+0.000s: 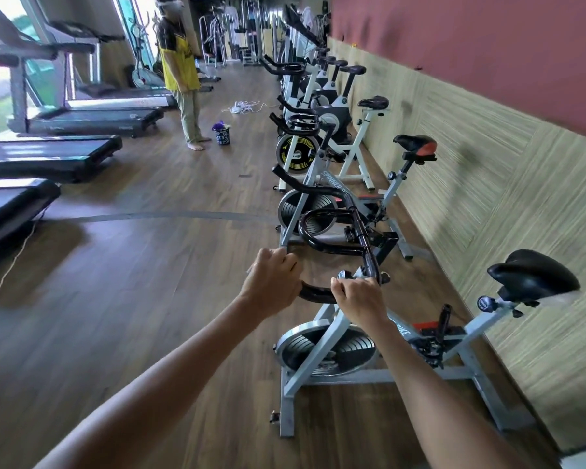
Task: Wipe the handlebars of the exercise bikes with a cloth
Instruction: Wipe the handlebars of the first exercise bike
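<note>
Both hands curl around the nearest exercise bike's black handlebar (313, 294), left hand (271, 286) at its end, right hand (359, 301) beside the stem, no cloth discernible, while the next bike's frame (332, 182) reads "SPINNER" and a bucket (221, 134) stands beyond.

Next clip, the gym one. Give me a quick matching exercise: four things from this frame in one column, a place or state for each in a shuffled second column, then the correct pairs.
Column 1
1. left hand
2. right hand
3. bucket
4. nearest bike's saddle

Column 2
A. standing on the wood floor beside a barefoot person
B. closed around the handlebar near the stem
C. black, toward the panelled wall, untouched
D. curled at the free end of the handlebar

Pairs: 1-D, 2-B, 3-A, 4-C

The handlebar is the nearest bike's. No cloth can be clearly made out in either hand.
</note>
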Demonstrator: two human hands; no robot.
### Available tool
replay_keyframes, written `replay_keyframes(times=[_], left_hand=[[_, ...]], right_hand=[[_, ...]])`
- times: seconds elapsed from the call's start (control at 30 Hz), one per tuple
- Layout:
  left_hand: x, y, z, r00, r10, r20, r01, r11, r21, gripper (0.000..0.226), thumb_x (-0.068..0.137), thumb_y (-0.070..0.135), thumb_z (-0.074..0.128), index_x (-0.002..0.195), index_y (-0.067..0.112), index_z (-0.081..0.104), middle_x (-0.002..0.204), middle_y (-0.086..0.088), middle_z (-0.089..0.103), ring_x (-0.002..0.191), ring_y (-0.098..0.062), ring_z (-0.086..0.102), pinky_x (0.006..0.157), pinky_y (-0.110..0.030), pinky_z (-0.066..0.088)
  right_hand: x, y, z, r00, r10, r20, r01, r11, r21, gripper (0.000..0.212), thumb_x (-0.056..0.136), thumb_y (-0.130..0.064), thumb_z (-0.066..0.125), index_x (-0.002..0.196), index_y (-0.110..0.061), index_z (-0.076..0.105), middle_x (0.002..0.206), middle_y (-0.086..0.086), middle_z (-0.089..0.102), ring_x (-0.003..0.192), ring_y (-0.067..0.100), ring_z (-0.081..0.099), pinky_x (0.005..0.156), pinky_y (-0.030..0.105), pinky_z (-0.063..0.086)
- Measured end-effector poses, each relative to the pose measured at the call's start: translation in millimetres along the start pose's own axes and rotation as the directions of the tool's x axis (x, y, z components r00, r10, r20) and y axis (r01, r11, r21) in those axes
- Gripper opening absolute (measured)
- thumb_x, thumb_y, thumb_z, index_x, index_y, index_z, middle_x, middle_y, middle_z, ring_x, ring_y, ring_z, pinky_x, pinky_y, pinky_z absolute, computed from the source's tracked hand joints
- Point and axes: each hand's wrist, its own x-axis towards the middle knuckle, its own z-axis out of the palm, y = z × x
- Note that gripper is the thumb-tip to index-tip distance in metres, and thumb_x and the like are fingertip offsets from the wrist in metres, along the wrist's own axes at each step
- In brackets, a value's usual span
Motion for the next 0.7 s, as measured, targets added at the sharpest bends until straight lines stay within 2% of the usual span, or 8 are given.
replay_keyframes(times=[0.1, 0.3, 0.37, 0.43, 0.5, 0.53, 0.6, 0.7], left_hand=[[-28.1, -9.5, 35.3, 0.945, 0.063, -0.321, -0.084, 0.995, -0.054, 0.024, 0.094, 0.028, 0.053, 0.109, 0.013, 0.063, 0.112, -0.005, 0.063, 0.109, -0.027, 0.055, 0.093, -0.045, 0.048], [-20.4, 3.3, 34.9, 0.917, -0.109, -0.383, 0.029, 0.977, -0.209, 0.021, 0.094, 0.027, 0.052, 0.101, 0.011, 0.065, 0.106, -0.006, 0.064, 0.107, -0.029, 0.053, 0.086, -0.042, 0.049], [-16.2, 7.5, 31.4, 0.884, -0.261, -0.387, 0.1, 0.916, -0.389, 0.019, 0.096, 0.027, 0.052, 0.095, 0.013, 0.065, 0.1, -0.003, 0.063, 0.103, -0.027, 0.054, 0.08, -0.037, 0.051], [-7.6, 23.0, 25.4, 0.775, -0.582, -0.246, 0.288, 0.672, -0.682, 0.027, 0.098, 0.035, 0.047, 0.097, 0.014, 0.064, 0.1, -0.001, 0.062, 0.1, -0.025, 0.051, 0.071, -0.033, 0.05], [3.4, 41.4, 15.8, 0.558, -0.829, 0.015, 0.401, 0.254, -0.88, 0.037, 0.098, 0.041, 0.041, 0.106, 0.013, 0.064, 0.107, -0.003, 0.062, 0.102, -0.025, 0.051, 0.08, -0.035, 0.047], [8.0, 47.2, 13.3, 0.468, -0.879, 0.09, 0.38, 0.109, -0.918, 0.039, 0.099, 0.04, 0.039, 0.111, 0.011, 0.063, 0.112, -0.005, 0.061, 0.104, -0.024, 0.052, 0.089, -0.034, 0.044], [11.8, 53.6, 14.0, 0.399, -0.91, 0.11, 0.308, 0.02, -0.951, 0.04, 0.099, 0.034, 0.039, 0.119, 0.006, 0.059, 0.12, -0.009, 0.057, 0.11, -0.022, 0.049, 0.1, -0.023, 0.035], [8.5, 58.5, 19.8, 0.411, -0.905, 0.109, 0.177, -0.038, -0.983, 0.04, 0.099, 0.031, 0.038, 0.128, 0.006, 0.05, 0.128, -0.015, 0.049, 0.117, -0.016, 0.046, 0.101, -0.013, 0.033]], right_hand=[[-1.8, -0.8, -3.8, 1.0, -0.015, 0.014, 0.015, 1.0, 0.001, 0.075, 0.091, -0.051, 0.003, 0.087, -0.013, 0.068, 0.076, 0.007, 0.068, 0.076, 0.02, 0.059, 0.092, 0.035, 0.037], [-0.5, -2.4, -5.0, 0.998, 0.0, 0.061, -0.002, 1.0, 0.023, 0.057, 0.101, -0.041, 0.02, 0.089, -0.012, 0.068, 0.084, 0.008, 0.07, 0.086, 0.023, 0.063, 0.098, 0.036, 0.035], [-0.5, -2.3, -5.6, 0.998, -0.003, 0.062, 0.001, 0.999, 0.034, 0.052, 0.103, -0.038, 0.025, 0.091, -0.012, 0.068, 0.085, 0.008, 0.071, 0.088, 0.022, 0.063, 0.101, 0.036, 0.034], [-1.2, -2.5, -8.2, 0.997, 0.004, 0.073, -0.006, 0.999, 0.04, 0.051, 0.104, -0.039, 0.026, 0.095, -0.013, 0.069, 0.089, 0.008, 0.071, 0.092, 0.022, 0.062, 0.102, 0.035, 0.032], [-0.8, -4.7, -9.8, 0.995, 0.022, 0.096, -0.025, 0.999, 0.037, 0.052, 0.104, -0.04, 0.024, 0.103, -0.014, 0.069, 0.096, 0.009, 0.072, 0.099, 0.023, 0.061, 0.102, 0.034, 0.031], [-0.2, -6.5, -10.6, 0.994, 0.032, 0.107, -0.036, 0.999, 0.03, 0.052, 0.104, -0.04, 0.023, 0.108, -0.015, 0.068, 0.1, 0.01, 0.071, 0.102, 0.023, 0.06, 0.103, 0.034, 0.03], [1.9, -9.3, -11.2, 0.992, 0.05, 0.119, -0.052, 0.999, 0.014, 0.053, 0.104, -0.039, 0.022, 0.112, -0.016, 0.068, 0.105, 0.01, 0.071, 0.105, 0.024, 0.06, 0.103, 0.034, 0.03], [3.1, -11.6, -9.6, 0.991, 0.068, 0.114, -0.066, 0.998, -0.021, 0.055, 0.104, -0.038, 0.021, 0.106, -0.015, 0.071, 0.101, 0.011, 0.072, 0.101, 0.023, 0.061, 0.106, 0.035, 0.031]])
